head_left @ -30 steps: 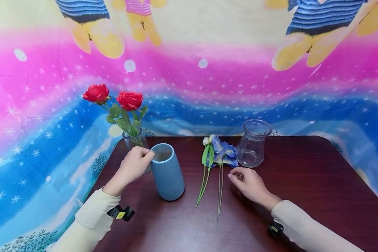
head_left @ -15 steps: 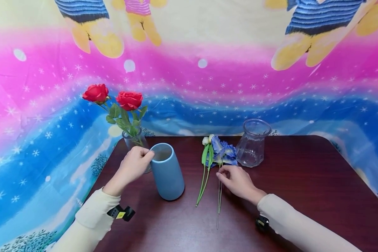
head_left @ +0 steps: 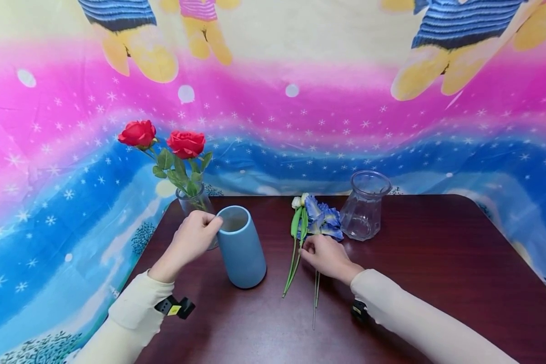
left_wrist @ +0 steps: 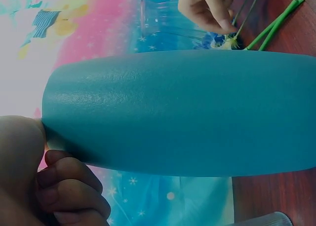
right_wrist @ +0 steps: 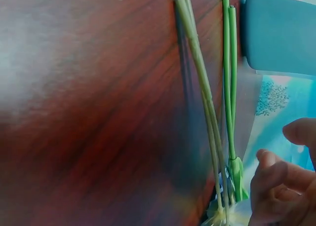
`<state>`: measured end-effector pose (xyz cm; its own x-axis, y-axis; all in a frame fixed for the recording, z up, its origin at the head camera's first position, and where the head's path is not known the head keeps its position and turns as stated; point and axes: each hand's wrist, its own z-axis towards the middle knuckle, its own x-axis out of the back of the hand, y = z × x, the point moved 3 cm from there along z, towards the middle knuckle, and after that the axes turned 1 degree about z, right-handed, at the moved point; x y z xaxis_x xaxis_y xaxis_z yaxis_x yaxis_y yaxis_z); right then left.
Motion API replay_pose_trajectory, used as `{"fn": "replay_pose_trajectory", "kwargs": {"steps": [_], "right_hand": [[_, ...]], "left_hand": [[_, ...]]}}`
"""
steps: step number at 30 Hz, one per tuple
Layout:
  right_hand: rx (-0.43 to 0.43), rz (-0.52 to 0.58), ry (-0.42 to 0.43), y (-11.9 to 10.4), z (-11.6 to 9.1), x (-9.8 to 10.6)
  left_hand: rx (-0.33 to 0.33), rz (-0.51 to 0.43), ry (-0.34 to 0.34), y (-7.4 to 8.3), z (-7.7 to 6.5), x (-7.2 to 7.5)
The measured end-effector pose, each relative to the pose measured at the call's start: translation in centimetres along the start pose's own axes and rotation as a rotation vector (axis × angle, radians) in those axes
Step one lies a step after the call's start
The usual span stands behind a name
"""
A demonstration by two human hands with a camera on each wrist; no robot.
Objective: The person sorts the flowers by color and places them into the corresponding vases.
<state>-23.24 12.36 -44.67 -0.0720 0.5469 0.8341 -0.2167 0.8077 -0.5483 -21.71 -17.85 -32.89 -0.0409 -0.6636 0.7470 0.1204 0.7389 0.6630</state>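
Note:
My left hand (head_left: 195, 240) pinches the rim of a blue tapered vase (head_left: 243, 253), which stands upright on the table. In the left wrist view the vase (left_wrist: 173, 112) fills the middle. My right hand (head_left: 327, 255) hovers over the stems of blue-purple flowers (head_left: 329, 220). Its fingertips are beside two white tulips (head_left: 296, 222) with green stems, lying left of the blue flowers. The right wrist view shows the thumb and fingers apart, with no stem between them, near the tulip stems (right_wrist: 230, 87) and the brownish stems (right_wrist: 200, 63).
Behind my left hand, two red roses (head_left: 186, 144) stand in a clear glass vase (head_left: 192, 203). Another clear glass vase (head_left: 364, 212) stands at the back right of the dark wooden table (head_left: 446, 253). A patterned cloth (head_left: 264, 116) hangs behind the table.
My right hand has moved left, from beside the blue flowers across their stems to the tulip stems. My left hand and the blue vase have stayed in place.

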Motion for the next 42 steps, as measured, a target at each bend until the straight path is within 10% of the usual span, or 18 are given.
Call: {"fn": "replay_pose_trajectory", "kwargs": {"steps": [31,42], "right_hand": [[-0.049,-0.275,-0.064,-0.7,2.0,-2.5],[-0.163,-0.09,-0.156,0.2,2.2,-1.5]], "left_hand": [[0.009,-0.034,-0.019,-0.1,0.0,-0.1],[0.017,-0.031,-0.01,-0.1,0.0,-0.1]]}}
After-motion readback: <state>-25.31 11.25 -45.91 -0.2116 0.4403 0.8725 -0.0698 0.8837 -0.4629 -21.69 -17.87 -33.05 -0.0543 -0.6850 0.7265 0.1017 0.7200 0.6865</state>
